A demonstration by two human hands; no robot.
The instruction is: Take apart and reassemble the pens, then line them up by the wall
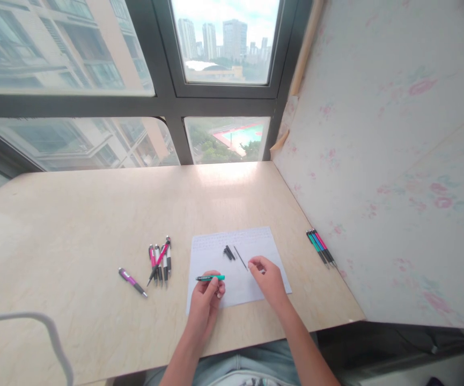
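Note:
My left hand (207, 294) is closed around a green pen barrel (215, 277), held level above a sheet of paper (235, 292) with handwriting along its top. Thumb and fingers of my right hand (267, 276) are pinched together over the paper's right side; anything between them is too small to make out. Just left of those fingertips lies a thin dark pen refill (240, 258), slanting across the sheet. Beside it are several small black pen parts (229, 253), grouped together.
Several pink and white pens (160, 262) lie in a pile left of the paper, with a purple pen (133, 283) nearer me. Along the wall on the right, several coloured pens (321, 248) lie side by side. A grey cable (50, 327) curves over the table's front left.

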